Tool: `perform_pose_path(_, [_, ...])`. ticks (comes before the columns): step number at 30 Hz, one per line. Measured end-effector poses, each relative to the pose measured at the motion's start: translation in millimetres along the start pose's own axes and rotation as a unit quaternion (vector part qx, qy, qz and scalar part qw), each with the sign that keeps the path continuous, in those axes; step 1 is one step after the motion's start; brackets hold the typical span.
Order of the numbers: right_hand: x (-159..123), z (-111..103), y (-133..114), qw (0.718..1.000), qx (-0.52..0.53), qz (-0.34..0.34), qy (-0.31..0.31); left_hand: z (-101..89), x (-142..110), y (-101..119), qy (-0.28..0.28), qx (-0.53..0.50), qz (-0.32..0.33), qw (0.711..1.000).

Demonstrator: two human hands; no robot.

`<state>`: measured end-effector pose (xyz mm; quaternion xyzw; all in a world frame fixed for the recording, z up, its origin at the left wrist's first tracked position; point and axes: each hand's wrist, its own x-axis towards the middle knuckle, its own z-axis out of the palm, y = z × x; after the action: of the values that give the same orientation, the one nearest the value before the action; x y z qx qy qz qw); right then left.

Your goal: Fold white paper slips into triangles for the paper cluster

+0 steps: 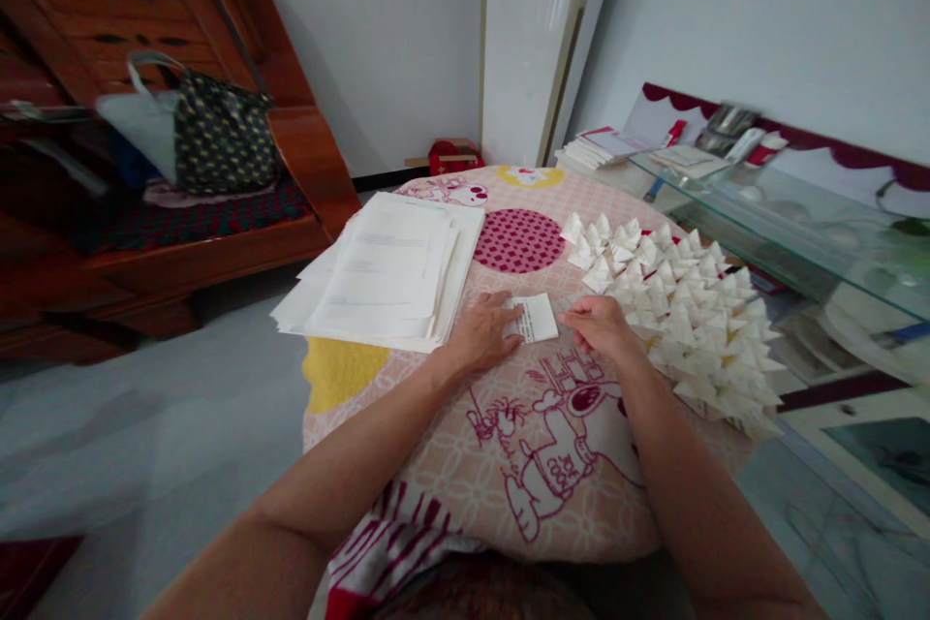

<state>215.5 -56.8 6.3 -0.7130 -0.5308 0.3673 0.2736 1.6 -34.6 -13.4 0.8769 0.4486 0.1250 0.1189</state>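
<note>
Tablecloth (465, 465) under folded paper (539, 317), wooden bench (203, 249)

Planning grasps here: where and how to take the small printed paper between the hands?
Likely best: pinch the small printed paper by its right edge, coming from the right. It lies flat on the patterned tablecloth; fingers of the left hand cover its left end, leaving that edge uncovered, beside the right hand.

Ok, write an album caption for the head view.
Between a stack of sheets and pointed paper pieces, the left hand touches a small printed paper, the right hand beside it.
</note>
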Motion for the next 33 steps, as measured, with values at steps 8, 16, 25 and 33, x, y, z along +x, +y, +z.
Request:
perform_pose_path(8, [-13.6, 41.6, -23.7, 0.968, -0.215, -0.13, 0.005, 0.4, -0.2, -0.5, 0.004, 0.023, 0.007, 1.0])
perform_pose_path(16, [-8.1, 35.3, -19.6, 0.968, -0.24, -0.074, 0.004, -1.0, -1.4, 0.5, 0.009, 0.012, 0.002, 1.0])
perform_pose_path(25, [-5.7, 10.9, -0.5, 0.989, -0.15, 0.009, -0.014, -1.2, -1.1, 2.0, -0.007, 0.014, -0.006, 1.0])
perform_pose_path(33, [1.1, 21.3, -0.1, 0.996, 0.039, -0.073, 0.036, -0.8, -0.8, 2.3, 0.008, 0.01, -0.011, 1.0])
